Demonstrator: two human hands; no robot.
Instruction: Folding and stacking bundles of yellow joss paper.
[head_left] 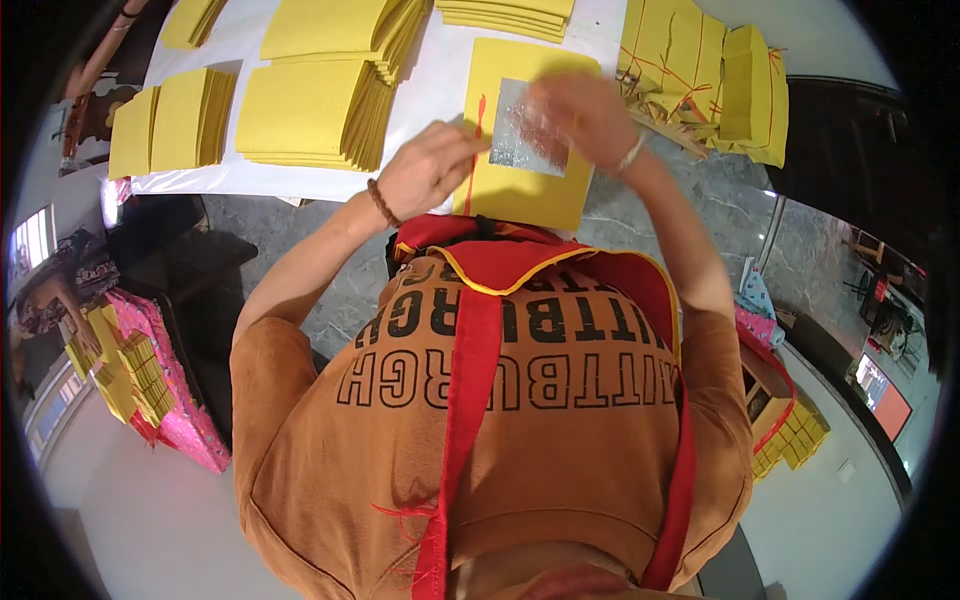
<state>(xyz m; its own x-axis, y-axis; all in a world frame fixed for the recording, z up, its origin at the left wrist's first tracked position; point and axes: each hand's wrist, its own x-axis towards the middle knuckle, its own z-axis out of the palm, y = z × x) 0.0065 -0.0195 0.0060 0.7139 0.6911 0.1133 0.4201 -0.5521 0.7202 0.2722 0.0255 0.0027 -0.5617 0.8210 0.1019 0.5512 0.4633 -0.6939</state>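
A sheet of yellow paper (520, 200) lies at the table's front edge, right before me. On its middle sits a silver foil square (515, 125), with a red mark (481, 115) running up the paper to its left. My left hand (430, 167) has its fingers pinched together by the foil's left edge; whatever is between the fingertips cannot be made out. Over the foil's upper right part is my right hand (588, 115), its fingers smeared by motion, hiding that corner.
Fanned stacks of yellow paper (300, 115) cover the white tabletop (425, 95) to the left, with smaller stacks (190, 120) beyond. At right stand yellow bundles tied with red string (750, 95). Far left, another person's hand (85, 335) is near yellow paper on a pink-covered table (170, 370).
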